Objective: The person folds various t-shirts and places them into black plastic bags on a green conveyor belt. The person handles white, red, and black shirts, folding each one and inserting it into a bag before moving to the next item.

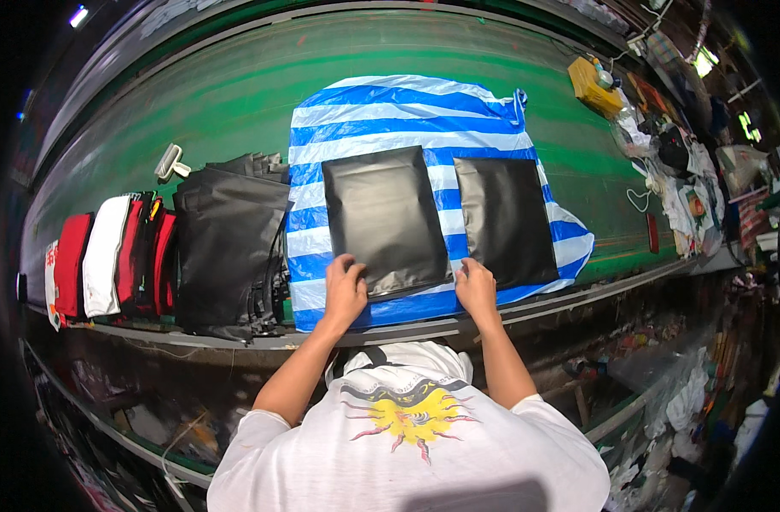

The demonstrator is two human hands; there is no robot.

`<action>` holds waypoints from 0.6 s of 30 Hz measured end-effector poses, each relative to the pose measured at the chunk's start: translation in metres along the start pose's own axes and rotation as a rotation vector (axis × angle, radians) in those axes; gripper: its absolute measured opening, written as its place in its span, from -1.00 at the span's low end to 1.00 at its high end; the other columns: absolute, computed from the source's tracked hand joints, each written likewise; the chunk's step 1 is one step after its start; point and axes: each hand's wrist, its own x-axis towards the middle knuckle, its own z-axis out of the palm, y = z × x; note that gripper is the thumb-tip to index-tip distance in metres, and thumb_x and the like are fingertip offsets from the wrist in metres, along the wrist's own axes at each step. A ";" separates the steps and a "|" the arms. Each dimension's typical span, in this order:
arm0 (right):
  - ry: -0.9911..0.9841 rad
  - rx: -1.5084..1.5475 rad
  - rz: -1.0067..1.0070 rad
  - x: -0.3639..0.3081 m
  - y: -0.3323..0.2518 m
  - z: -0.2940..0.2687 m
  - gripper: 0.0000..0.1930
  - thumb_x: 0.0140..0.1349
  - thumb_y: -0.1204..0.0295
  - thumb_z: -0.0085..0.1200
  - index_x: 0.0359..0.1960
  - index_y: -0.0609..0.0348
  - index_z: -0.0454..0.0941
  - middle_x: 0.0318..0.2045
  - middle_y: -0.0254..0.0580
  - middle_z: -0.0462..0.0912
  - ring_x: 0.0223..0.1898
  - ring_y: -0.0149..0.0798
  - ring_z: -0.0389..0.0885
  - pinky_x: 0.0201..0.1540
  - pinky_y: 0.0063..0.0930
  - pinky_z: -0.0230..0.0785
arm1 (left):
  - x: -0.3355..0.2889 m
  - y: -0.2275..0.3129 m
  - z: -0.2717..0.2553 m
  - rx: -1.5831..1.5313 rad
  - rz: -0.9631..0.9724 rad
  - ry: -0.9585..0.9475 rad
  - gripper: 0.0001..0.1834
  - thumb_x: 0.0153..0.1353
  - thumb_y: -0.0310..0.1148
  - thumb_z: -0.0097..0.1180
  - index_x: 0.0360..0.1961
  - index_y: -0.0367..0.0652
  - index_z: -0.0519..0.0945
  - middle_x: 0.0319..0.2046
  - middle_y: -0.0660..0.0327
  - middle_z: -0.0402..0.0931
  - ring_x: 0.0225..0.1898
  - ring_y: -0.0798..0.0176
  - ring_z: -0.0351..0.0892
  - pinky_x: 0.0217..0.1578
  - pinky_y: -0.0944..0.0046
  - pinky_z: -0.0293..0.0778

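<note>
A black plastic packet (385, 222) lies flat on a blue-and-white striped plastic sheet (407, 107). A second black packet (505, 226) lies beside it on the right, with a strip of sheet showing between them. My left hand (345, 290) is closed at the near left corner of the first packet, its fingers bent over the edge. At that packet's near right corner is my right hand (477, 286), fingers curled and closed, close to the second packet too. Its fingertips are partly hidden.
Left of the sheet lies a pile of black plastic bags (228, 247), then folded red clothes (72, 264) and white clothes (106, 256). A white-handled tool (170, 162) lies behind the pile on the green table (236, 102). A yellow box (594, 88) and clutter stand at right.
</note>
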 end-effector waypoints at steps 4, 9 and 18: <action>-0.443 0.436 0.373 0.023 0.008 0.003 -0.70 0.29 0.52 0.19 0.04 0.37 0.61 -0.47 0.02 0.75 -0.42 -0.09 0.80 -0.24 -0.22 0.60 | 0.009 0.036 0.034 -0.125 0.111 -0.092 -0.73 0.15 -0.53 0.22 -0.09 -0.18 0.68 -0.14 0.05 0.57 -0.04 -0.11 0.52 0.02 -0.05 0.44; -0.612 0.639 0.401 0.027 0.026 0.011 -0.65 0.30 0.62 0.17 0.12 0.33 0.52 -0.50 -0.13 0.69 -0.55 -0.35 0.67 -0.48 -0.41 0.50 | 0.013 0.084 0.067 -0.144 0.190 -0.228 -0.74 0.21 -0.37 0.32 -0.10 -0.21 0.68 -0.16 0.05 0.57 -0.02 -0.10 0.52 0.02 -0.03 0.44; -0.796 0.719 0.331 0.039 0.022 0.009 -0.53 0.33 0.65 0.05 0.24 0.23 0.24 -0.45 -0.25 0.54 -0.48 -0.42 0.48 -0.40 -0.47 0.37 | 0.013 0.084 0.099 0.172 0.526 -0.119 -0.79 0.06 -0.37 0.30 -0.26 -0.14 0.63 -0.31 0.18 0.47 -0.21 0.06 0.52 -0.16 0.08 0.47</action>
